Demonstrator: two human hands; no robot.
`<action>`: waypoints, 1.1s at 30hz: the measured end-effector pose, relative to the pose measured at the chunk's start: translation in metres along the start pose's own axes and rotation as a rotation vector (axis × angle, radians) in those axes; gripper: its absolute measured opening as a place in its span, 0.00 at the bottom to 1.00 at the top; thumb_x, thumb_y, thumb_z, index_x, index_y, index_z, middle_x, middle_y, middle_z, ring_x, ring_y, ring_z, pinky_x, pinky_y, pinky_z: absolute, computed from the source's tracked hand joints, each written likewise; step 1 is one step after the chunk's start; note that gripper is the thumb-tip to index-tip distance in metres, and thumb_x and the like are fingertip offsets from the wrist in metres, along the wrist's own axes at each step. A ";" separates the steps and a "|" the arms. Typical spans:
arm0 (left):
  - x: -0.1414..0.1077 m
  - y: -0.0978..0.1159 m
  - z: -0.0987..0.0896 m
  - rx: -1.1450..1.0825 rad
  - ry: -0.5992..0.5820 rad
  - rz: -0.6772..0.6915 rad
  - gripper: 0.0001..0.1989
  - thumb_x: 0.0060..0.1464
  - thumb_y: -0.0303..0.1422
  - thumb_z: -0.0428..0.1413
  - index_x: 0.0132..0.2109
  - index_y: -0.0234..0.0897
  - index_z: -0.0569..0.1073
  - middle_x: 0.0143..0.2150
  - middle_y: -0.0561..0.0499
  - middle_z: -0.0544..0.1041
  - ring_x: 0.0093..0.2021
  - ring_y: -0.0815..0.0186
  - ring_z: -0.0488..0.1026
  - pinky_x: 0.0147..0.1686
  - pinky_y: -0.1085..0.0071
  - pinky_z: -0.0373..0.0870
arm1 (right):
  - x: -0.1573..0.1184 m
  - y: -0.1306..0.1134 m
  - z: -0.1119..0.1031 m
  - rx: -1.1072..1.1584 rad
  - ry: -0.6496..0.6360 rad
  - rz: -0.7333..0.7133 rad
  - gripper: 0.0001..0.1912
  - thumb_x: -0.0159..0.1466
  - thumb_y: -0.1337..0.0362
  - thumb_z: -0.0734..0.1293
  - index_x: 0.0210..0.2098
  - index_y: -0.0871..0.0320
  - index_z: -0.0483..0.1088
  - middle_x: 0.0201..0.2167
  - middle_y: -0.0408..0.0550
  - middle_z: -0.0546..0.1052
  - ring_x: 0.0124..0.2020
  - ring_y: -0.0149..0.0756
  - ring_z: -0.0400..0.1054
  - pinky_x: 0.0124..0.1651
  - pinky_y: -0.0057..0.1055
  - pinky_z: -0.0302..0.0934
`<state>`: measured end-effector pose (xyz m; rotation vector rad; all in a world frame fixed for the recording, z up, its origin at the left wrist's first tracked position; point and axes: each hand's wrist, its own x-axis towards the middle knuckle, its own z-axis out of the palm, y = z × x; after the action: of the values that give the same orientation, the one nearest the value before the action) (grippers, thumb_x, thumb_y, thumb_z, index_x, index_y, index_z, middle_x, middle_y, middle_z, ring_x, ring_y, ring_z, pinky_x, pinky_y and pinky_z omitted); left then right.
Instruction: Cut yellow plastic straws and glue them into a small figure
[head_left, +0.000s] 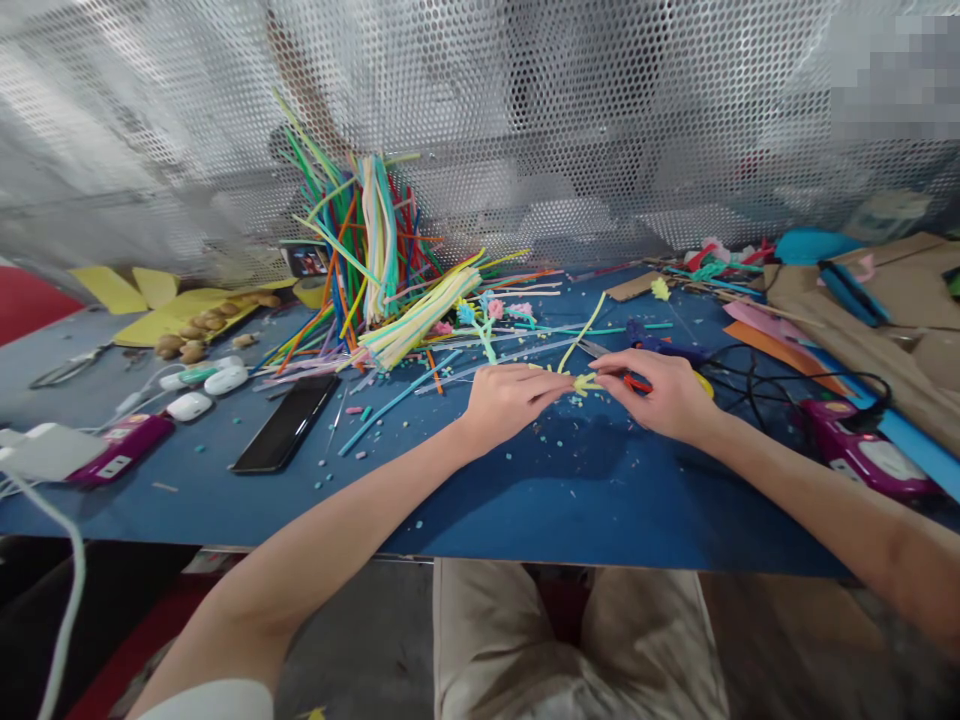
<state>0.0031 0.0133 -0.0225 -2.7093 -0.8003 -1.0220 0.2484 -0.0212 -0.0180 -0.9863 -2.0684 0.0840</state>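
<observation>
Between my two hands is a small yellow pipe-cleaner piece (583,383) with several short arms. My left hand (510,400) pinches it from the left, palm down. From the right, the thumb and fingertips of my right hand (660,392) close on its other side. Scissors (592,348) with red on the handle lie under or within my right hand; how they are held is hidden. A long yellow-green stem (583,335) rises just behind the fingers. Beyond my left hand stands a mint stem with blue and pink curled blossoms (489,335).
Bundled pipe cleaners (379,240) fill the back left. A black phone (287,425), white chargers (56,450) and a purple power strip (124,450) lie left. At right are black cables, another purple strip (870,450) and brown paper (810,300). A perforated metal panel (480,110) stands behind.
</observation>
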 end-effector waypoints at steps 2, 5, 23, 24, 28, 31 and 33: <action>0.000 -0.001 0.000 0.008 0.015 0.034 0.10 0.64 0.38 0.54 0.44 0.47 0.80 0.41 0.56 0.83 0.39 0.70 0.80 0.40 0.73 0.74 | 0.000 0.000 0.001 -0.002 0.016 0.004 0.08 0.67 0.61 0.65 0.44 0.52 0.74 0.40 0.46 0.81 0.39 0.39 0.76 0.46 0.38 0.71; -0.001 -0.002 0.000 0.027 0.027 0.071 0.10 0.64 0.36 0.54 0.46 0.48 0.80 0.43 0.56 0.83 0.40 0.70 0.80 0.41 0.73 0.73 | 0.001 -0.002 0.002 -0.007 0.010 -0.007 0.06 0.67 0.61 0.65 0.40 0.51 0.74 0.37 0.43 0.81 0.37 0.37 0.75 0.44 0.37 0.70; -0.001 -0.001 -0.001 0.130 0.112 0.181 0.07 0.61 0.35 0.57 0.43 0.47 0.81 0.40 0.56 0.83 0.35 0.73 0.79 0.33 0.76 0.69 | 0.001 -0.003 0.001 -0.133 -0.027 -0.042 0.05 0.68 0.62 0.64 0.37 0.50 0.72 0.32 0.42 0.80 0.34 0.37 0.72 0.44 0.39 0.65; -0.001 -0.001 -0.001 0.126 0.110 0.180 0.07 0.61 0.35 0.57 0.43 0.46 0.81 0.40 0.55 0.83 0.35 0.72 0.80 0.32 0.76 0.69 | 0.001 -0.002 0.001 -0.136 -0.031 -0.036 0.05 0.68 0.62 0.64 0.37 0.50 0.72 0.32 0.42 0.80 0.34 0.37 0.72 0.44 0.40 0.65; -0.001 0.000 0.000 0.110 0.114 0.157 0.08 0.62 0.35 0.57 0.43 0.46 0.81 0.39 0.56 0.83 0.35 0.72 0.80 0.32 0.75 0.69 | 0.001 -0.003 0.001 -0.125 -0.045 -0.031 0.06 0.68 0.60 0.64 0.36 0.50 0.73 0.31 0.43 0.80 0.33 0.38 0.72 0.44 0.40 0.65; -0.001 0.000 0.000 0.110 0.141 0.117 0.07 0.61 0.36 0.57 0.42 0.45 0.81 0.37 0.57 0.83 0.34 0.72 0.79 0.32 0.75 0.69 | 0.003 -0.007 -0.005 -0.074 -0.031 -0.014 0.07 0.68 0.59 0.63 0.37 0.51 0.73 0.33 0.45 0.80 0.36 0.39 0.73 0.45 0.40 0.66; 0.000 -0.001 0.000 0.104 0.150 0.096 0.07 0.61 0.37 0.57 0.42 0.45 0.81 0.36 0.57 0.83 0.33 0.72 0.79 0.33 0.75 0.70 | 0.006 -0.005 -0.012 -0.061 0.006 0.057 0.09 0.68 0.59 0.61 0.37 0.52 0.73 0.35 0.46 0.80 0.38 0.39 0.73 0.45 0.38 0.66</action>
<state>0.0028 0.0140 -0.0227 -2.5227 -0.6712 -1.1129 0.2512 -0.0240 -0.0045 -1.0817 -2.0481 0.0477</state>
